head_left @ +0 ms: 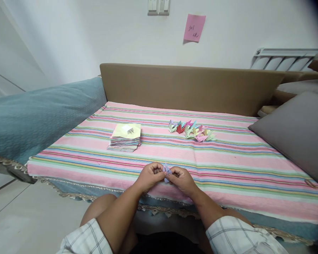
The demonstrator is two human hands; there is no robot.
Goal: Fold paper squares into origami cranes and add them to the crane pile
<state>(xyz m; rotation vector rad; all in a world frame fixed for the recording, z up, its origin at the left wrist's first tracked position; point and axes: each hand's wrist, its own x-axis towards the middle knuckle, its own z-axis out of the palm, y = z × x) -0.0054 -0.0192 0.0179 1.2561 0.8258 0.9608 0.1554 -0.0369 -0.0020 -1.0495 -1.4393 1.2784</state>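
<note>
Right by the front edge of the striped cloth (228, 151), both hands are busy with one little lilac paper piece (166, 170). Left hand (151, 176) pinches it from one side, right hand (182, 180) from the other, thumbs almost meeting over it, so both grips are pretty narrow. Looks to me like a folding or shaping step, though the fingers hide most of the creases so I can't tell how far along it is. I'd say the next move calls for light fingertip pressure, one side steady while the other works the paper. Folded colored pieces (180, 129) sit farther back, and a square paper stack (125, 142) is off to the left.
</note>
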